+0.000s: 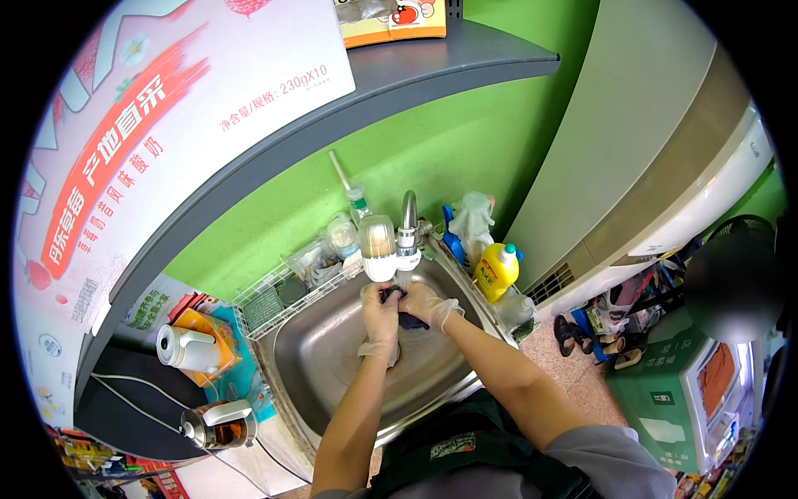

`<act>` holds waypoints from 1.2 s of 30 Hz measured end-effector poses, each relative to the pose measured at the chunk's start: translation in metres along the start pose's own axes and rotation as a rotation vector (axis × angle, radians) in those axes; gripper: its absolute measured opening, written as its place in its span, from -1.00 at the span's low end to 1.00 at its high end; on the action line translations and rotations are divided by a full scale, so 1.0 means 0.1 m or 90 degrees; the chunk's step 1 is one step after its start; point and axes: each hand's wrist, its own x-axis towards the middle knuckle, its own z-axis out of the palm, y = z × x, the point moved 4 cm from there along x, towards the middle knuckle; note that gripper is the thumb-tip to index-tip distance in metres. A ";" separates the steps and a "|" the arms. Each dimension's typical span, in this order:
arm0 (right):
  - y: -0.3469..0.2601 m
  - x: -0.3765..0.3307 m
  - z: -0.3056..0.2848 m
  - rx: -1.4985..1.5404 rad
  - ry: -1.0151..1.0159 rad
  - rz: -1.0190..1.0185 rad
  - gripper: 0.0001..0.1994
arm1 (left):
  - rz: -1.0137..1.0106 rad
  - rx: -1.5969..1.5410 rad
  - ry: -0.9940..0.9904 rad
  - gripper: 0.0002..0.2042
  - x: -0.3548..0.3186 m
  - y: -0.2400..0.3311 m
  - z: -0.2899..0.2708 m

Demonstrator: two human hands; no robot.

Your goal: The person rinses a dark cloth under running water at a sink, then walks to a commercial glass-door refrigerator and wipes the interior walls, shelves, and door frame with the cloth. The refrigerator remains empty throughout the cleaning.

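Wearing a dark green apron (465, 449), just before the near side of the steel sink (312, 374), with both forearms above this sink. Holding over the far half of the sink a dark, bunched cloth (411, 321), with left hand (381, 314) and right hand (428, 306), both in thin clear gloves. With the fingers of each hand closed on the cloth; cannot tell the exact place of every fingertip. At the near left of the sink, by the pale tabletop (208, 476), a glass kettle (223, 426) with brownish liquid; farther along the left of the sink, a white kettle (189, 348). On the left part of the sink's far edge, a white wire rack (266, 308) with small bags and containers. At the far right corner of the sink, a yellow bottle (497, 273) with a teal cap. At the middle of the sink's far edge, a curved metal tap (408, 208) and a clear filter (378, 241) with white base. Behind the sink, a bright green wall (316, 175); higher than the sink, a dark grey shelf (465, 54) bearing a large pale carton (208, 75). Well apart, right of the sink, dark shoes (573, 334) and a big green box (657, 399).
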 end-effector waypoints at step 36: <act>0.63 -0.13 -0.22 0.760 0.126 0.161 -0.75 | -0.794 -0.562 -0.136 -0.80 -0.40 -0.33 0.13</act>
